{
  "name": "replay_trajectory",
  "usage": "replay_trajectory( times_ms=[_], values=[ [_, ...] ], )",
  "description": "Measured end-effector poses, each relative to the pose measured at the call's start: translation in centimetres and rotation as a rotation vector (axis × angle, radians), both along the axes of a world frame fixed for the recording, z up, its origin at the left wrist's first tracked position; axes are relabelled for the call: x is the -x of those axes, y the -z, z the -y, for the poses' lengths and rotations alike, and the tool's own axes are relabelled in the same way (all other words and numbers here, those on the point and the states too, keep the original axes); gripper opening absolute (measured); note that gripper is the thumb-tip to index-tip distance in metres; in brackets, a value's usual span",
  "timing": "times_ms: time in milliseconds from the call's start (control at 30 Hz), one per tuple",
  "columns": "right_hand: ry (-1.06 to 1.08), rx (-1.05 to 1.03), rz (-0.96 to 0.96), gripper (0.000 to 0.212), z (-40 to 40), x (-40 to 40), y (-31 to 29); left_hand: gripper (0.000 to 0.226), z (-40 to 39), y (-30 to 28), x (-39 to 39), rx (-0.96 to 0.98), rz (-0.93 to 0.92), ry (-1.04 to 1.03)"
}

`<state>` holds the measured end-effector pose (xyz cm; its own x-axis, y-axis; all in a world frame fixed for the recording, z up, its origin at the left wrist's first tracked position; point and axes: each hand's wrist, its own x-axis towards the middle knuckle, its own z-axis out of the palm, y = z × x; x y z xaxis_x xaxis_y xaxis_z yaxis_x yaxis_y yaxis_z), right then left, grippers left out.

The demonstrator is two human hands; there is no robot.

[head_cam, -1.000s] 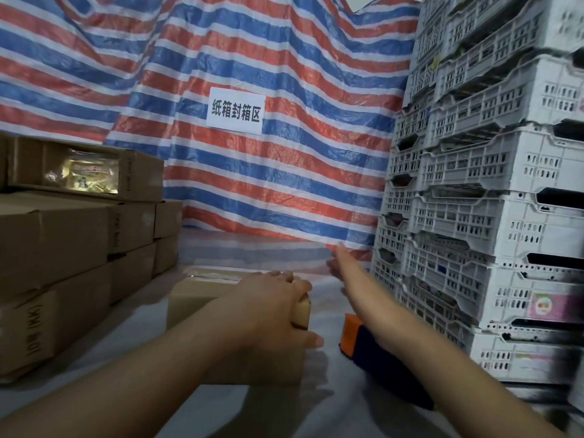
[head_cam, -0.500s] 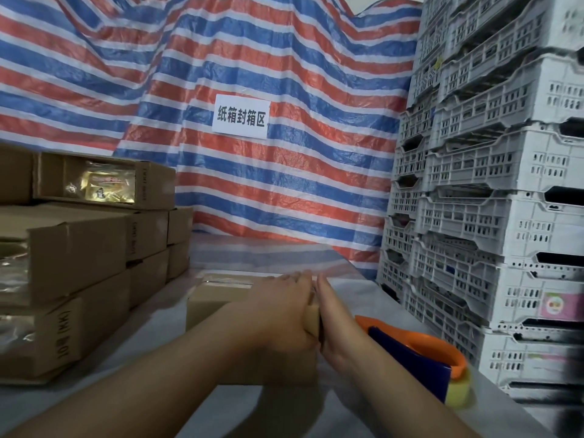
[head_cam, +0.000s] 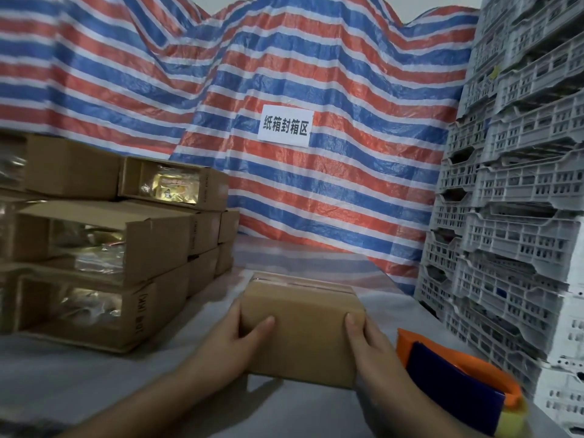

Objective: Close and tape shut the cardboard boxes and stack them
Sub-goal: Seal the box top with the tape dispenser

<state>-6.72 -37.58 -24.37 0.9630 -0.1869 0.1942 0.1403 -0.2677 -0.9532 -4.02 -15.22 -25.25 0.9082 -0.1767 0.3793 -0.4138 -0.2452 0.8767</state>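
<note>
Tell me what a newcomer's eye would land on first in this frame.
Probably the striped tarp filling the background, with its white sign. Next, the cardboard box at centre, gripped by the left hand and right hand. White crates tower on the right.

There is one view only, from a wide-angle camera worn on the person's head. It looks forward and slightly down across the counter (head_cam: 94,384), so both forearms enter from the bottom edge. The left hand (head_cam: 235,336) and right hand (head_cam: 371,346) sit low in the middle, close to the lens, on either side of a small box (head_cam: 303,330). Farther ahead the view faces a striped tarp (head_cam: 316,74) with a white sign (head_cam: 286,126) near its centre. Stacked boxes (head_cam: 104,245) fill the left side, and white crates (head_cam: 518,184) rise along the right edge, bowed by the wide lens.
</note>
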Motion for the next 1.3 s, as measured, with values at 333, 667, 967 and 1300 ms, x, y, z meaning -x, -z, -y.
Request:
replay_trajectory(
  times_ms=[333,667,967,1300],
  values=[
    [0.203,0.051,-0.108,0.060,-0.2,-5.0,-4.8,0.048,1.1,-3.6,-5.9,-0.048,-0.208,-0.177],
    [0.063,-0.254,-0.256,0.038,-1.0,-12.2,-1.5,0.055,1.3,-2.0,-14.1,0.169,-0.456,-0.282],
    [0.091,-0.182,-0.207,0.064,-1.5,-21.8,-1.1,0.055,2.3,-3.1,-21.4,0.222,-0.406,-0.370],
    [0.088,-0.157,-0.201,0.069,-2.9,-36.2,-1.8,0.064,2.1,-3.5,-36.2,0.209,-0.367,-0.401]
  ],
)
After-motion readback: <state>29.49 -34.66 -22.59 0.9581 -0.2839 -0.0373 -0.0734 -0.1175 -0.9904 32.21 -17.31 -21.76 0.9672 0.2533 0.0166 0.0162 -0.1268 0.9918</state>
